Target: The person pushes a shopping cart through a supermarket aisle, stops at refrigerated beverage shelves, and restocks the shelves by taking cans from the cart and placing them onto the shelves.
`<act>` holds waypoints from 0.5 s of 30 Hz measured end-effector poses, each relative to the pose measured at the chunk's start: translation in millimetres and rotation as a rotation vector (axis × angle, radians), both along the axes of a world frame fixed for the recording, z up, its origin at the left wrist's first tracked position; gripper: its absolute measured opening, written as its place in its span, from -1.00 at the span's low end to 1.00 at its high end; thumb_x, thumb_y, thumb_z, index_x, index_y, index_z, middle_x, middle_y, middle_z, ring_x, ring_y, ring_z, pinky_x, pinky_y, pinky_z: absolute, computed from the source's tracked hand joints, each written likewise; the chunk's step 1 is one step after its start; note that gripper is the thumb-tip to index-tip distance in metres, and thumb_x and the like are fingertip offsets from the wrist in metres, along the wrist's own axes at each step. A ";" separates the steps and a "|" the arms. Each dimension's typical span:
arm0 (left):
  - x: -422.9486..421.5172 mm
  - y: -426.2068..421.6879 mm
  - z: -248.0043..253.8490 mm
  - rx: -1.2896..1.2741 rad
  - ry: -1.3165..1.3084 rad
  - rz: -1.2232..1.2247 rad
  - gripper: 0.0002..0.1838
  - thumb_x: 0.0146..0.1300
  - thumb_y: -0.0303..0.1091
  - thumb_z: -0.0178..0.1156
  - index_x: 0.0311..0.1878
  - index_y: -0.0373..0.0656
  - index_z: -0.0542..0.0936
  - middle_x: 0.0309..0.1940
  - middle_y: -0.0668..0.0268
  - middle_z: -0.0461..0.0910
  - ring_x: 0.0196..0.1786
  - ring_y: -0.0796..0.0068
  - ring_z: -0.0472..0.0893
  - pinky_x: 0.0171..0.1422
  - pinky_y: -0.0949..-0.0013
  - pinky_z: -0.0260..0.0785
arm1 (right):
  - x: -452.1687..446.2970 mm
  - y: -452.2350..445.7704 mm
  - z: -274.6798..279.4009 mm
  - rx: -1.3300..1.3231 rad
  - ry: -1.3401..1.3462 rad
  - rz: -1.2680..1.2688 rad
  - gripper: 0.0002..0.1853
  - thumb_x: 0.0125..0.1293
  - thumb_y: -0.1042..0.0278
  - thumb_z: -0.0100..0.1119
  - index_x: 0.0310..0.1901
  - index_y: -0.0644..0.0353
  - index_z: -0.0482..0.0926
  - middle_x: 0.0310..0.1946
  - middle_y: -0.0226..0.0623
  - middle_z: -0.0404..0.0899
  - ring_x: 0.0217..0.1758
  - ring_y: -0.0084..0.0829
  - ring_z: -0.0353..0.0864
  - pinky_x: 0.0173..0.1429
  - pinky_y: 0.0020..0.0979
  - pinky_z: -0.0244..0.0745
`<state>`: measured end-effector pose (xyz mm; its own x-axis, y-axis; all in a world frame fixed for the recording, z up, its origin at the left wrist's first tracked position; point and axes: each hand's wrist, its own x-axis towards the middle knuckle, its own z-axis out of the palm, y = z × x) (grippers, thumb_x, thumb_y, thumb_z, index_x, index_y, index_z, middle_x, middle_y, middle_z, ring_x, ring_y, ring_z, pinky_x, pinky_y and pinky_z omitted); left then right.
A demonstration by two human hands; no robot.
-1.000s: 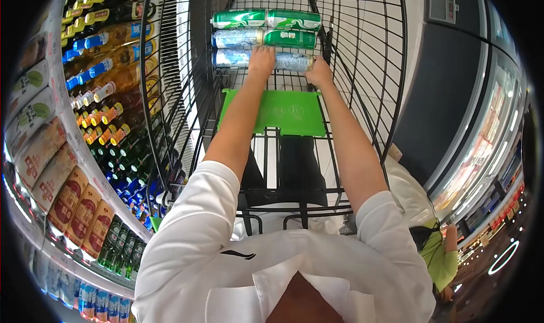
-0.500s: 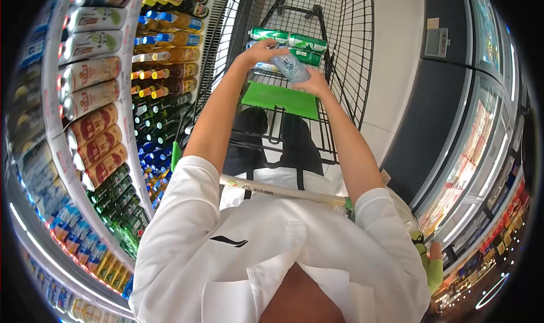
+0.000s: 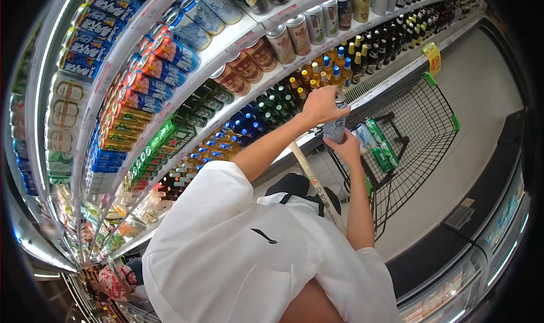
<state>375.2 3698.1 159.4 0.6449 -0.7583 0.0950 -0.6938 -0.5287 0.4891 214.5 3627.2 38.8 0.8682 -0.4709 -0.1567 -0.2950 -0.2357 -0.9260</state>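
Observation:
Both hands are on a silver-blue can [image 3: 334,128] with dark lettering, held nearly upright beside the cart. My left hand [image 3: 325,109] is closed around its upper part. From below, my right hand [image 3: 347,147] grips the can near its base. Just right of the hands, the wire shopping cart [image 3: 411,194] holds several green cans [image 3: 385,156] and a pale blue-and-white pack [image 3: 364,136] beside them.
Drink shelves [image 3: 249,40] with several rows of cans and bottles curve along the left and far side. A yellow price tag [image 3: 432,58] hangs beyond the cart. Glass-fronted chillers [image 3: 453,292] line the right. Another person in a red patterned top [image 3: 116,283] stands at lower left.
My view has swung left toward the shelves, so the cart now appears farther right. The can has gone from tilted over the cart to nearly upright in front of the shelves, still in both hands.

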 end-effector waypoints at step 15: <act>61.4 204.9 169.4 -0.351 -0.808 -0.095 -0.47 -0.07 -0.26 0.48 0.02 -0.07 0.56 -0.06 0.31 0.61 -0.05 0.32 0.67 -0.12 0.34 0.56 | 272.8 154.5 133.1 -0.074 -1.080 0.056 -0.50 0.15 0.29 0.40 0.11 0.16 0.45 -0.05 -0.19 0.58 -0.03 -0.24 0.63 0.02 -0.33 0.51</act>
